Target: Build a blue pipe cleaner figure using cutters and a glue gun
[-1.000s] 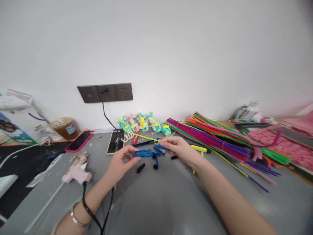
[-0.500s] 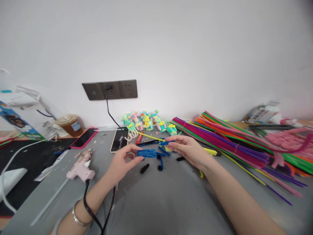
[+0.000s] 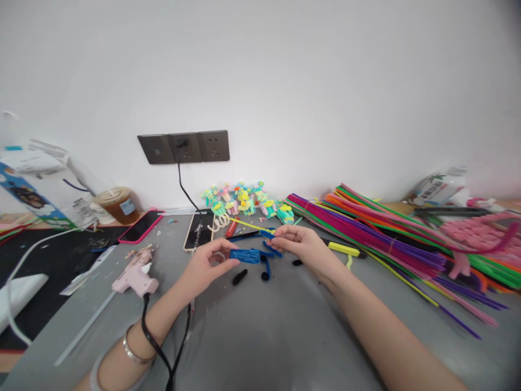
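Between the thumb and fingers of my left hand [image 3: 208,266] is a flat blue block of pipe cleaners [image 3: 245,256]. My right hand [image 3: 299,243] pinches a small blue pipe-cleaner piece [image 3: 266,234], close to the block's upper right; whether the two touch I cannot tell. A yellow pipe cleaner [image 3: 245,223] runs up to that small piece. Just below the hands lie a black fuzzy piece [image 3: 240,277] and a blue strip with curled black ends [image 3: 266,267]. More blue strips are partly hidden behind the block.
A pink hot glue gun [image 3: 135,279] with a black cord lies at left, near a pink-cased phone [image 3: 141,227] and a drink cup [image 3: 118,205]. Small pastel figures [image 3: 244,200] line the wall. Bundled pipe cleaners [image 3: 374,233] and a yellow-handled cutter [image 3: 344,249] are at right.
My right hand has shifted slightly left with the small blue piece, uncovering more of the yellow cutter handle. My left hand still holds the blue block in nearly the same place.
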Available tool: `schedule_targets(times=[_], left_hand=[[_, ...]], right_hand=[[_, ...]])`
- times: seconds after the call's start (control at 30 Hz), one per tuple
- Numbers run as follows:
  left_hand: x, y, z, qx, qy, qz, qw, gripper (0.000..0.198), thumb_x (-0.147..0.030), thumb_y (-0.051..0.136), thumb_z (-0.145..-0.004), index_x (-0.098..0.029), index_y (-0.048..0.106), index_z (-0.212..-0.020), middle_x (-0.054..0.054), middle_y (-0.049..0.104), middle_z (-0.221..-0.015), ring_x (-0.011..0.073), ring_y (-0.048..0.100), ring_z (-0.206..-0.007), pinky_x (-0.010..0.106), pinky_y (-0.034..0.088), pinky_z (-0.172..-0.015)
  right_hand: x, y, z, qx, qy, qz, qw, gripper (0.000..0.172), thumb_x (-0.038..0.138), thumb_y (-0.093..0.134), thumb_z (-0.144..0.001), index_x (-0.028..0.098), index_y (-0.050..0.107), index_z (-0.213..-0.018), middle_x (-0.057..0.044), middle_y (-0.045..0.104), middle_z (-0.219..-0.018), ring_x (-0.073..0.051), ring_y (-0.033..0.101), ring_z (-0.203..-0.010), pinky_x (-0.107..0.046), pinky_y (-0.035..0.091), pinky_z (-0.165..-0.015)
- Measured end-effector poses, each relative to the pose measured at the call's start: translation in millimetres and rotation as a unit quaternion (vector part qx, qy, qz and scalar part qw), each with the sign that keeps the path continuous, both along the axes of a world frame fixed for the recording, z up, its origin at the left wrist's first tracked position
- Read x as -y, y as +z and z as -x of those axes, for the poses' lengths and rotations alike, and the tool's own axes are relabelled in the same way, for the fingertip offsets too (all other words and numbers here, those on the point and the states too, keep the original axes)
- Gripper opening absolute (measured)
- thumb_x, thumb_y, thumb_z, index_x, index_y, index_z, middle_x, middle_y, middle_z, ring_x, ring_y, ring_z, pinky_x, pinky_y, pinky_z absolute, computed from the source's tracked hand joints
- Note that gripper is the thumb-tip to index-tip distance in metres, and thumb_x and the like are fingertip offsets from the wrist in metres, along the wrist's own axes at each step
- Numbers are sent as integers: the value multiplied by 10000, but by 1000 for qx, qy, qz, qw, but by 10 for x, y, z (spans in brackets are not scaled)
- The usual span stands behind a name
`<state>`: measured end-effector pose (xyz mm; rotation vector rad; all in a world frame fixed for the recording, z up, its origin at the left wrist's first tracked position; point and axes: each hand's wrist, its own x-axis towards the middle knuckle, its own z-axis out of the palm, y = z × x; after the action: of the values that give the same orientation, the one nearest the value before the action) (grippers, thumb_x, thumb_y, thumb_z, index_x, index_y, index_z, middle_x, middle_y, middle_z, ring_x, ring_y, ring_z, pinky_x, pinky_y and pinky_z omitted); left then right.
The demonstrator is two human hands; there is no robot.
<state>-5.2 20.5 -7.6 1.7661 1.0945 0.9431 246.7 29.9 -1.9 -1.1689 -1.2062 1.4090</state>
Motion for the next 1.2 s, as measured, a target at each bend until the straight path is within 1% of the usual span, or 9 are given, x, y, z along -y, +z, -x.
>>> schedule_targets(times=[0.13, 0.2, 0.33, 0.4, 0.57, 0.73, 0.97, 1.2], left_hand=[[0, -11, -1, -15, -17, 6, 1000, 218, -310, 722, -781, -165, 696, -941, 27, 662, -831, 159, 609, -749, 264, 501, -687], [5, -15, -6, -22, -31, 10, 999, 227, -323, 719, -788, -164, 697, -947, 36, 676, -849, 166, 613, -758, 270, 504, -688], [14, -12, -17, -30, -60, 8, 998, 220, -322, 708, -806, -167, 704, -961, 44, 698, -894, 165, 619, -776, 264, 504, -689], [15, -5, -19, -31, -64, 7, 997, 209, -312, 707, -808, -168, 705, -960, 42, 702, -901, 161, 620, -775, 258, 502, -688], [10, -8, -14, -29, -66, 10, 997, 212, -314, 707, -808, -165, 699, -958, 49, 707, -927, 168, 628, -800, 271, 518, -721], [12, -18, -8, -14, -69, 19, 997, 220, -325, 706, -814, -164, 683, -961, 59, 702, -958, 178, 638, -838, 294, 539, -770], [20, -7, -18, 6, -85, 29, 996, 208, -313, 705, -820, -168, 693, -969, 66, 715, -988, 184, 660, -877, 288, 544, -774], [26, -14, -30, 19, -66, 55, 996, 245, -314, 728, -786, -153, 675, -963, 55, 709, -914, 162, 649, -772, 286, 535, -745]], right_hand=[[27, 18, 18, 55, 16, -12, 998, 371, 484, 827, -609, 174, 679, -749, 26, 599, -648, -118, 481, -602, -269, 334, -595], [44, 33, 39, 48, 31, -4, 998, 369, 495, 820, -611, 177, 676, -733, 35, 563, -636, -114, 447, -597, -270, 310, -590], [87, 46, 111, 3, 67, 14, 998, 358, 482, 834, -598, 179, 687, -718, 28, 561, -658, -113, 421, -609, -273, 306, -605], [104, 35, 146, -9, 77, 21, 997, 353, 474, 845, -590, 178, 694, -708, 24, 571, -662, -116, 425, -612, -276, 314, -616], [112, -10, 186, -16, 79, 29, 996, 338, 460, 855, -575, 178, 699, -675, 1, 632, -683, -143, 516, -663, -290, 380, -678], [118, -24, 196, -6, 75, 21, 997, 323, 464, 851, -584, 184, 701, -643, -4, 649, -655, -147, 533, -645, -300, 416, -690], [144, -1, 227, -5, 87, 24, 996, 349, 500, 843, -601, 179, 723, -665, -28, 693, -711, -164, 578, -673, -313, 439, -714], [160, 0, 245, 0, 85, 15, 996, 336, 482, 836, -615, 178, 700, -657, -10, 663, -678, -148, 551, -644, -299, 417, -686]])
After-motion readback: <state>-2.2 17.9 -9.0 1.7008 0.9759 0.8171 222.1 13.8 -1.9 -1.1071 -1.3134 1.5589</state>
